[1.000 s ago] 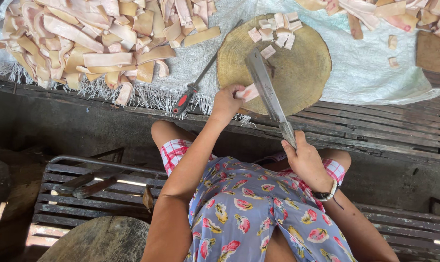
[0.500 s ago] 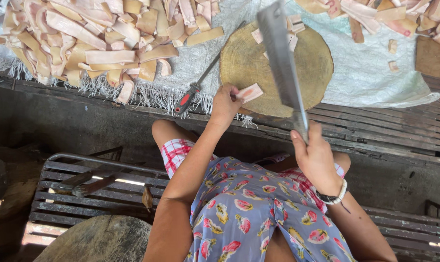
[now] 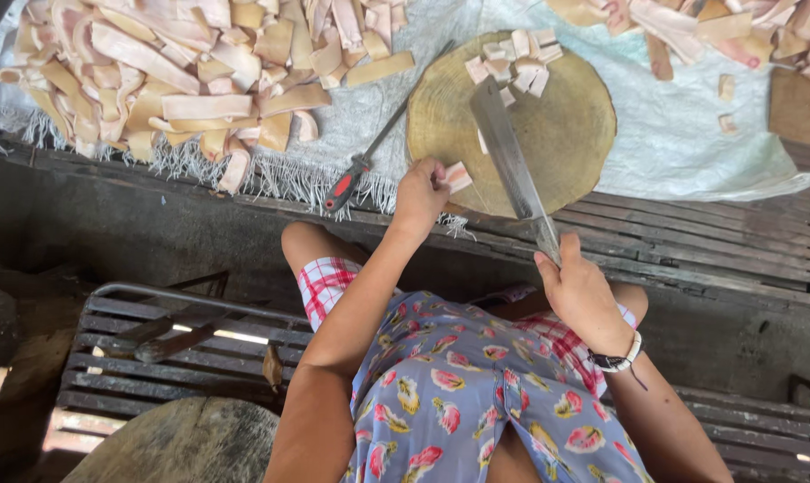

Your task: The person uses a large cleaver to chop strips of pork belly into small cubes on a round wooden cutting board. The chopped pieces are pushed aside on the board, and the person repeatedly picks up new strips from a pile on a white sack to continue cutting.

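Right hand [image 3: 582,291] grips the cleaver [image 3: 509,161], its handle swallowed by the fist, blade over the round chopping block [image 3: 548,134]. Left hand [image 3: 420,192] pinches a pale strip [image 3: 457,176] at the block's near edge, mostly hidden by fingers. Slatted wooden bench [image 3: 691,241], woven sheet [image 3: 673,134], heaped strips [image 3: 155,80] cut off at top.

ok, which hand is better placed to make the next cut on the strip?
Right. The right hand grips the cleaver over the board; the left hand only pins the strip at the board's near edge.
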